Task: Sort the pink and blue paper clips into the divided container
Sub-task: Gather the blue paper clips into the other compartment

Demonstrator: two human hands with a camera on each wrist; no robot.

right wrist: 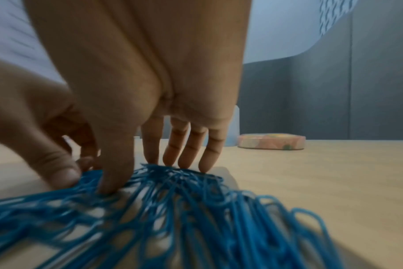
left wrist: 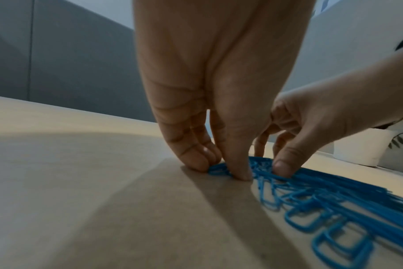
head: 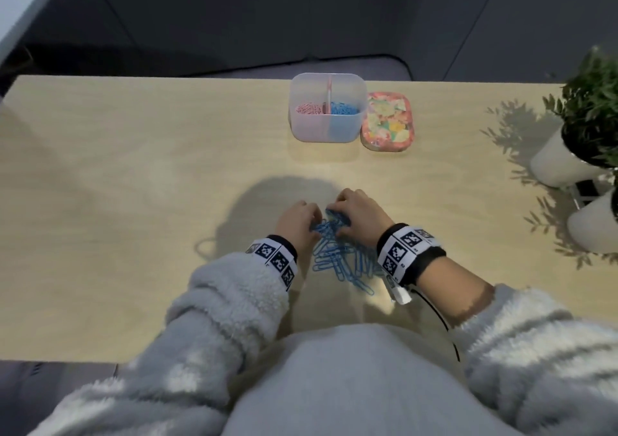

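The pale wooden bench (head: 133, 201) carries a blue clip pile (head: 337, 261), divided container (head: 322, 131), floral tin (head: 388, 122) and two white plant pots (head: 555, 164).

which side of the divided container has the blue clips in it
The right compartment of the divided container, next to the floral tin, holds blue paper clips; the left compartment holds pink ones.

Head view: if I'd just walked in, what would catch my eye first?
Probably the bright blue paper clips heaped on the table near the person, with the left hand and right hand pressing fingertips into the pile's far end. Next, at the table's far edge, the clear divided container, pink clips in its left half and blue in its right. A flowered tin sits just right of it.
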